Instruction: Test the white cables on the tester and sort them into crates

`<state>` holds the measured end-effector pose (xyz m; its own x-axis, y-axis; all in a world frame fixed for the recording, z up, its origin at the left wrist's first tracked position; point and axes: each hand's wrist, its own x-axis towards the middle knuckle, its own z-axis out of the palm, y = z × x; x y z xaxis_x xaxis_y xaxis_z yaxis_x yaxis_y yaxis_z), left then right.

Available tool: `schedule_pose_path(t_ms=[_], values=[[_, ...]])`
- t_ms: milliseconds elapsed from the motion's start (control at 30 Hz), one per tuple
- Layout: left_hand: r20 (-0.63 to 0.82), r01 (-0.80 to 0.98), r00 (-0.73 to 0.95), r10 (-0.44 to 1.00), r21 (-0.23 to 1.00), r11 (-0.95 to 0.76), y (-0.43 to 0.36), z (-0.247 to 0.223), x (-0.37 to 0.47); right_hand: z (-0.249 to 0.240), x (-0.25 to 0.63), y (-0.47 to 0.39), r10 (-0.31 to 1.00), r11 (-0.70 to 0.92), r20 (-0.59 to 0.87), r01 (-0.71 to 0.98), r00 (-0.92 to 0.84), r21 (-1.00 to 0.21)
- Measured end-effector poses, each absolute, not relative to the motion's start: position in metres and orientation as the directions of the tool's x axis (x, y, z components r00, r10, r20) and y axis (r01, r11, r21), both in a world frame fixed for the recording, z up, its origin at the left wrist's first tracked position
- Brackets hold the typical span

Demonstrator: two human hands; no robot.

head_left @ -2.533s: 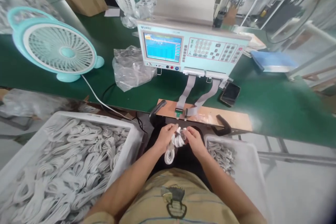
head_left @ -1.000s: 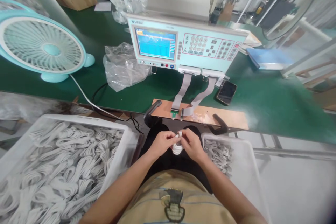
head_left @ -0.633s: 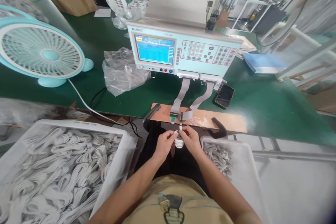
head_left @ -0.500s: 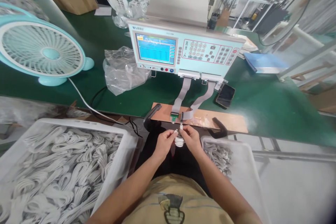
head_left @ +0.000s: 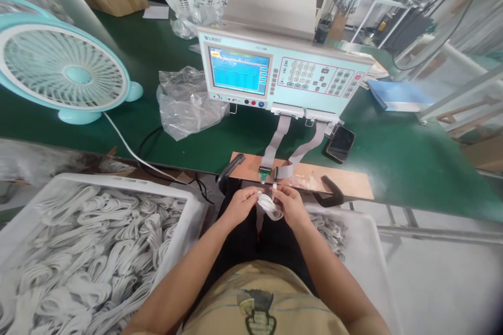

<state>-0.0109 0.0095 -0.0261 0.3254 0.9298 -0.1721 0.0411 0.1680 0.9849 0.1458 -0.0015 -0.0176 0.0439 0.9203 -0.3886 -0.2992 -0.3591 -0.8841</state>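
Observation:
A coiled white cable (head_left: 269,205) hangs between my two hands, just off the front edge of the bench. My left hand (head_left: 244,204) is closed, pinching one end of it with thumb and forefinger. The fingers of my right hand (head_left: 290,204) are closed on its other end, at the connector beneath the right ribbon cable (head_left: 298,154). Whether that connector is fully seated cannot be made out. To its left, a small green circuit board (head_left: 264,175) ends the other ribbon cable (head_left: 275,141). Both ribbons run up to a tester (head_left: 239,71) with a lit blue screen.
A wooden board (head_left: 356,184) is held at the bench edge by two black clamps (head_left: 230,171). White bins of coiled cables stand left (head_left: 192,220) and right (head_left: 373,251). A phone (head_left: 340,144), a plastic bag (head_left: 188,107) and a blue fan (head_left: 66,70) lie or stand on the bench.
My left hand has drawn slightly left and the cable coil has tilted, its loops now spreading toward my right hand. My right hand stays by the ribbon's end. The view has shifted a little.

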Motion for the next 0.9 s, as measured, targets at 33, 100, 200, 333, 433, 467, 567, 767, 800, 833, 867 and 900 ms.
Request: schedule_pose_path(t_ms=[33, 100, 200, 333, 433, 467, 567, 767, 800, 833, 867, 900], values=[[-0.151, 0.017, 0.275, 0.95, 0.988, 0.152, 0.009, -0.029, -0.007, -0.018, 0.147, -0.001, 0.925, -0.352, -0.377, -0.282, 0.04, -0.893], [-0.135, -0.023, 0.19, 0.972, 0.99, 0.142, 0.007, -0.034, 0.001, -0.018, 0.149, -0.001, 0.935, -0.339, -0.354, -0.229, 0.025, -0.913], [-0.146, -0.082, 0.141, 0.979, 0.984, 0.159, 0.005, -0.039, 0.01, -0.017, 0.153, 0.0, 0.943, -0.328, -0.332, -0.147, 0.004, -0.933], [-0.144, -0.107, 0.115, 0.983, 0.982, 0.156, 0.006, -0.041, 0.015, -0.016, 0.155, 0.002, 0.949, -0.315, -0.317, -0.123, -0.004, -0.941], [-0.129, -0.084, 0.079, 0.989, 0.987, 0.135, 0.005, -0.04, 0.017, -0.016, 0.155, 0.002, 0.948, -0.316, -0.317, -0.144, -0.015, -0.938], [-0.129, -0.089, 0.061, 0.99, 0.987, 0.134, 0.005, -0.04, 0.018, -0.016, 0.155, 0.002, 0.949, -0.314, -0.315, -0.15, -0.019, -0.938], [-0.16, -0.166, -0.007, 0.987, 0.973, 0.157, 0.001, -0.038, 0.024, -0.016, 0.155, 0.001, 0.949, -0.316, -0.315, -0.167, -0.032, -0.934], [-0.186, -0.184, -0.019, 0.982, 0.966, 0.18, -0.001, -0.04, 0.032, -0.022, 0.156, 0.001, 0.948, -0.316, -0.316, -0.174, -0.028, -0.933], [-0.175, -0.149, -0.029, 0.984, 0.974, 0.169, 0.001, -0.04, 0.033, -0.023, 0.156, 0.002, 0.949, -0.314, -0.314, -0.171, -0.027, -0.934], [-0.164, -0.106, -0.038, 0.986, 0.981, 0.159, 0.001, -0.04, 0.032, -0.023, 0.156, 0.003, 0.949, -0.314, -0.315, -0.167, -0.022, -0.934], [-0.152, -0.06, -0.044, 0.987, 0.987, 0.15, 0.002, -0.037, 0.031, -0.024, 0.156, 0.004, 0.948, -0.317, -0.319, -0.16, -0.013, -0.935], [-0.133, -0.012, -0.051, 0.99, 0.991, 0.133, 0.0, -0.033, 0.027, -0.025, 0.156, 0.003, 0.947, -0.318, -0.322, -0.148, 0.004, -0.936]])
